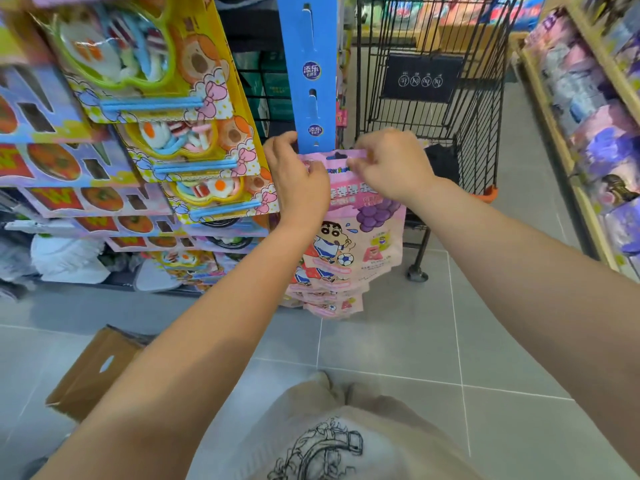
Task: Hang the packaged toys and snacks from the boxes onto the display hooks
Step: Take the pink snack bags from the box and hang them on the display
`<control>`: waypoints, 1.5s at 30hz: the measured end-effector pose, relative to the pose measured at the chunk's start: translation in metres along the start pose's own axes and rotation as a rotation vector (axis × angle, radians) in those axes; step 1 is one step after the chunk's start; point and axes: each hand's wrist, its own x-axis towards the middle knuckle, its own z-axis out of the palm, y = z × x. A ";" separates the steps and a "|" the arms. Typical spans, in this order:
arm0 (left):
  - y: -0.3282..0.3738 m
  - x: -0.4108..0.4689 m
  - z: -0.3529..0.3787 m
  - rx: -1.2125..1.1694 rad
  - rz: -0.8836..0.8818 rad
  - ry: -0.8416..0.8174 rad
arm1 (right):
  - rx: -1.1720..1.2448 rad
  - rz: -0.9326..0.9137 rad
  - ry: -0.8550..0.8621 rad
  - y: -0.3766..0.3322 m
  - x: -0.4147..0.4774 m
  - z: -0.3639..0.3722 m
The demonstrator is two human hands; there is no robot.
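Note:
A pink snack pouch (360,233) with a cartoon boy and purple grapes hangs against the lower part of a blue hanging strip (311,74). My left hand (298,174) pinches the pouch's top left corner. My right hand (391,164) pinches its top edge on the right, beside the hang hole. Several more pink pouches (332,303) hang below it on the same strip. Two hooks higher up on the strip are bare.
Yellow toy food packs (166,81) and purple packs (52,161) hang on the rack at left. A black shopping cart (433,81) stands behind the strip. A shelf of purple goods (595,133) lines the right. An open cardboard box (93,368) lies on the tiled floor at lower left.

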 end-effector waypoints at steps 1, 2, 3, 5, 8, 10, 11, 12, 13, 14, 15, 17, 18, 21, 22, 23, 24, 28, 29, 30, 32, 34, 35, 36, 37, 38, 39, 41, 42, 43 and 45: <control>0.001 0.001 -0.002 0.008 0.002 0.013 | -0.003 -0.003 0.005 -0.004 0.003 -0.001; 0.003 0.001 -0.003 0.016 0.012 0.026 | -0.008 -0.001 0.006 -0.007 0.005 -0.002; 0.004 0.000 -0.004 0.027 0.032 0.036 | -0.003 0.007 0.002 -0.010 0.007 -0.003; 0.004 0.000 -0.004 0.096 0.075 0.013 | 0.031 0.029 -0.007 -0.013 0.012 -0.003; 0.003 0.000 -0.003 0.211 0.056 -0.066 | 0.064 0.061 -0.030 -0.017 0.020 0.000; 0.002 0.001 -0.003 0.225 0.050 -0.091 | 0.073 0.086 -0.039 -0.019 0.024 0.003; 0.002 0.002 -0.003 0.221 0.047 -0.096 | 0.073 0.101 -0.041 -0.020 0.026 0.003; 0.001 0.003 -0.003 0.220 0.044 -0.099 | 0.074 0.120 -0.040 -0.021 0.027 0.004; 0.001 0.003 -0.003 0.221 0.039 -0.100 | 0.083 0.143 -0.043 -0.022 0.028 0.005; 0.001 0.004 -0.003 0.227 0.035 -0.102 | 0.103 0.170 -0.050 -0.022 0.029 0.006; 0.001 0.003 -0.003 0.237 0.030 -0.108 | 0.133 0.198 -0.059 -0.022 0.030 0.007; 0.001 0.002 -0.003 0.263 0.019 -0.130 | 0.213 0.257 -0.082 -0.021 0.033 0.011; 0.001 0.001 -0.004 0.277 0.017 -0.139 | 0.250 0.286 -0.101 -0.021 0.034 0.014; -0.001 0.000 -0.004 0.315 0.007 -0.161 | 0.298 0.356 -0.192 -0.020 0.034 0.021; -0.002 -0.001 -0.004 0.327 0.002 -0.169 | 0.298 0.371 -0.223 -0.020 0.032 0.023; -0.003 -0.002 -0.005 0.336 -0.004 -0.175 | 0.293 0.376 -0.244 -0.018 0.029 0.026; -0.004 -0.003 -0.005 0.339 -0.004 -0.180 | 0.292 0.372 -0.248 -0.017 0.025 0.029; -0.006 -0.010 -0.010 0.304 0.084 -0.175 | 0.267 0.259 -0.091 -0.013 0.011 0.030; -0.005 -0.012 -0.011 0.301 0.103 -0.164 | 0.230 0.212 -0.036 -0.013 0.009 0.025; -0.004 -0.013 -0.011 0.311 0.112 -0.153 | 0.186 0.158 0.013 -0.014 0.007 0.020; 0.001 -0.012 -0.010 0.341 0.092 -0.147 | 0.089 0.054 0.092 -0.014 0.009 0.011; 0.008 -0.008 -0.011 0.327 0.029 -0.155 | -0.006 -0.006 0.112 -0.015 0.013 0.006; 0.011 -0.005 -0.011 0.319 -0.013 -0.166 | -0.036 -0.024 0.111 -0.016 0.014 0.005; 0.013 -0.002 -0.013 0.322 -0.052 -0.182 | -0.057 -0.033 0.107 -0.017 0.015 0.004; 0.014 0.000 -0.013 0.337 -0.081 -0.203 | -0.071 -0.033 0.102 -0.017 0.016 0.004; 0.016 0.002 -0.014 0.355 -0.094 -0.221 | -0.081 -0.029 0.102 -0.018 0.017 0.002; 0.016 0.002 -0.014 0.371 -0.099 -0.238 | -0.087 -0.020 0.097 -0.018 0.018 0.001; 0.019 0.004 -0.013 0.396 -0.112 -0.259 | -0.091 -0.009 0.088 -0.017 0.020 0.000; 0.020 0.006 -0.012 0.404 -0.120 -0.266 | -0.090 -0.010 0.087 -0.017 0.020 0.001; 0.020 0.007 -0.011 0.410 -0.127 -0.273 | -0.088 -0.013 0.091 -0.017 0.020 0.001; 0.019 0.010 -0.010 0.432 -0.142 -0.291 | -0.086 -0.028 0.107 -0.018 0.021 0.004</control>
